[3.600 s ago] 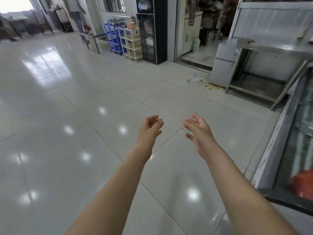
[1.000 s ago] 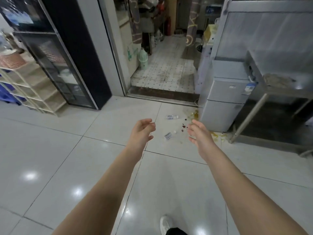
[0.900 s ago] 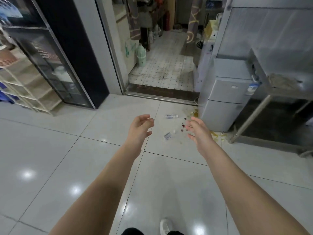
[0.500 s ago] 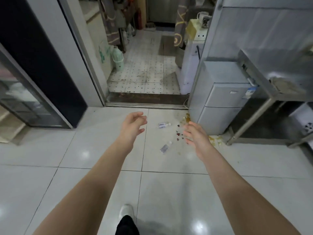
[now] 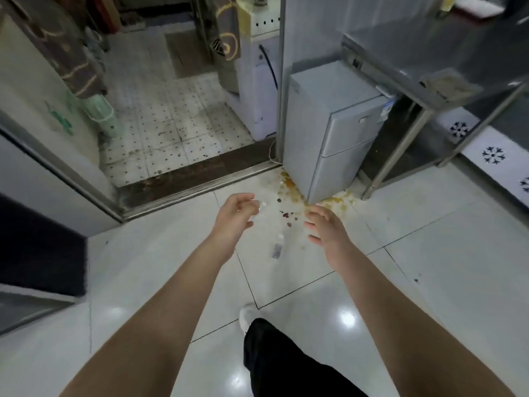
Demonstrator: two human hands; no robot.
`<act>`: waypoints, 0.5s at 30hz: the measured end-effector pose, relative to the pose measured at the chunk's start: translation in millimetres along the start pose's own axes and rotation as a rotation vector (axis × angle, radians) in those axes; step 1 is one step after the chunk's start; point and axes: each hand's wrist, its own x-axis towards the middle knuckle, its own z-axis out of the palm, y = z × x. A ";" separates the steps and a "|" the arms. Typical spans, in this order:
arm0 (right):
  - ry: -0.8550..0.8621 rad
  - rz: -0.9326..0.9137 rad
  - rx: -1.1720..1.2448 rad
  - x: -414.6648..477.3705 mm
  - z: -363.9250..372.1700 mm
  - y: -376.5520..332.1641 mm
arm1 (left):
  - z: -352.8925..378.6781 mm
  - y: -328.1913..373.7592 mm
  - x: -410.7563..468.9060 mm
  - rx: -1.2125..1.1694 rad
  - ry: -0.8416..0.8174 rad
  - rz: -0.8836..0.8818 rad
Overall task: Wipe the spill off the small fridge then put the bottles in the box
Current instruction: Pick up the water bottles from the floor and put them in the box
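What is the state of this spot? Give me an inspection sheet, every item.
Surface: glossy white tile floor, yellow-orange spill at the foot of the small fridge.
Job's things: fridge upright, doors shut; one bottle lying on the floor; a white cap beside the left hand; no box seen.
Clutter: dark red bits beside the spill.
Grips: left hand and right hand open, empty, above the floor.
Cables: white cord beside the fridge.
Surroundings: doorway to a tiled room; steel table bearing a cloth.
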 end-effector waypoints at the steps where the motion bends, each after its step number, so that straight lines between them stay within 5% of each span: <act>1: 0.026 0.012 0.022 12.3 6.6 -0.7 | -3.0 2.1 18.1 0.025 -0.034 -0.009; 15: 0.280 0.211 0.184 162.9 98.1 -8.2 | -39.8 14.5 230.4 0.163 -0.273 -0.215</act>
